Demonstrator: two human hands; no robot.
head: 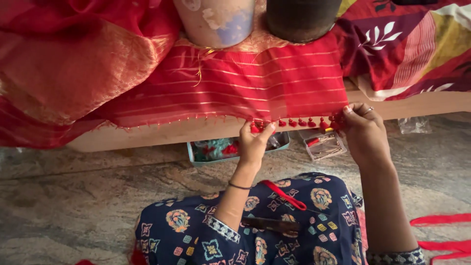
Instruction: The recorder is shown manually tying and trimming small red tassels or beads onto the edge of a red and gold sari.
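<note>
A red cloth with thin gold stripes [255, 81] hangs over the edge of a low wooden platform [162, 132]. Along its lower hem runs a row of small red tassels [299, 122]. My left hand [254, 142] pinches the hem at a tassel near the middle. At the cloth's right corner my right hand [364, 130], with a ring on one finger, grips the hem and the last tassels. A red strip of thread or ribbon [284, 195] lies on my lap, which is covered in dark blue patterned fabric [255, 225].
Two weights stand on the cloth at the back: a pale bucket [216, 19] and a dark round pot [301, 17]. Under the platform sit a tray of coloured threads [216, 149] and a small clear box [324, 145]. Red strips [441, 230] lie on the stone floor at right.
</note>
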